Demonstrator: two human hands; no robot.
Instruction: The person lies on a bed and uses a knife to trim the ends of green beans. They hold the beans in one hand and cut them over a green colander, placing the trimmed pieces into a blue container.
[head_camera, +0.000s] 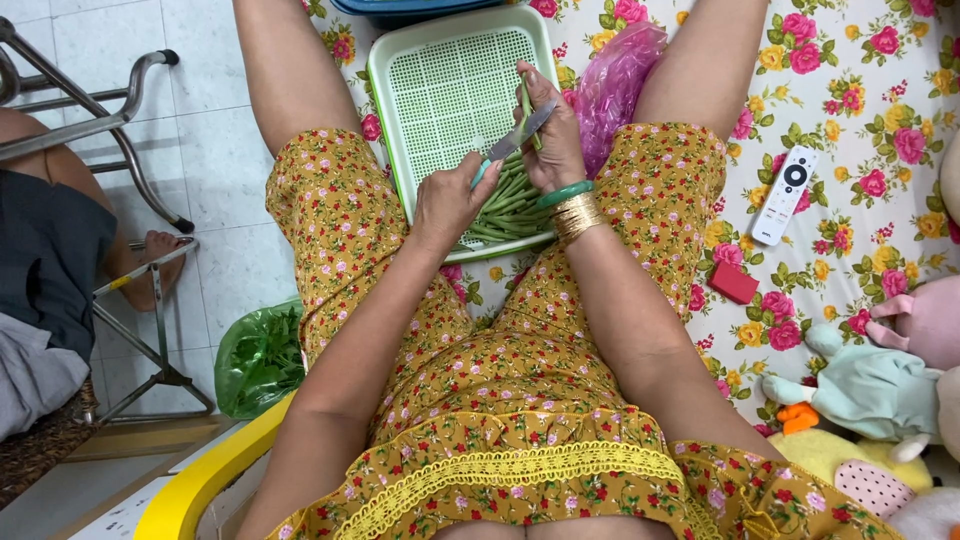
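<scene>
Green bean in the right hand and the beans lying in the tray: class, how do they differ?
The held bean stands upright, pinched alone in the right hand; the piled beans lie flat, heaped together in the green tray. The knife meets the held bean only. Both are green and slender.

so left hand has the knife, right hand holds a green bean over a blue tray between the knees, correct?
Not quite: the tray is pale green, not blue. The head view shows it. The rest stands: the left hand has the knife, and the right hand holds a green bean over the tray between the knees.
</scene>
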